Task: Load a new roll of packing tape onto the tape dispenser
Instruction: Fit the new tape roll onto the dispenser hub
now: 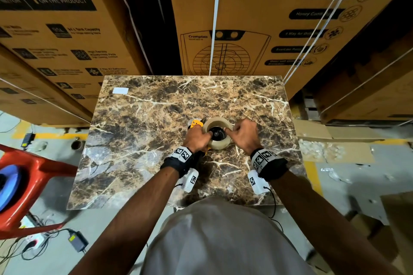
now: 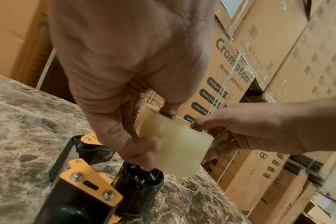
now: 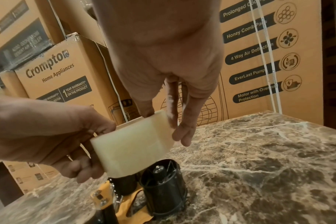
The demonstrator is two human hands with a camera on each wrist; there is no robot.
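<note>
Both hands hold the tape roll [image 1: 218, 133] just above the dispenser [image 2: 82, 192], which lies on its side on the marbled surface [image 1: 156, 107] near its middle. The left hand [image 1: 196, 137] has its grip clamped on the roll's left side, thumb on the outer face and a finger hooked into the core; the right hand [image 1: 242, 135] has its grip clamped on the opposite side in the same way, fingers down the outer face and one tip inside the rim. The roll is pale, translucent yellow and tilted, its lower edge just over the black hub [image 3: 163, 186] that stands upright from the dispenser's yellow frame [image 2: 90, 181]. In the wrist views the roll is not seated: the hub's top and centre pin are exposed below and beside it. A black roller [image 2: 92, 150] sits at the dispenser's far end. Stacked cartons [image 1: 257, 18] printed "Crompton" rise behind the surface, bound with white straps. A white label [image 1: 120, 90] lies at the surface's far left corner. On the floor to the left stand a red chair [image 1: 33, 185] and a power adapter [image 1: 78, 241] with cables.
</note>
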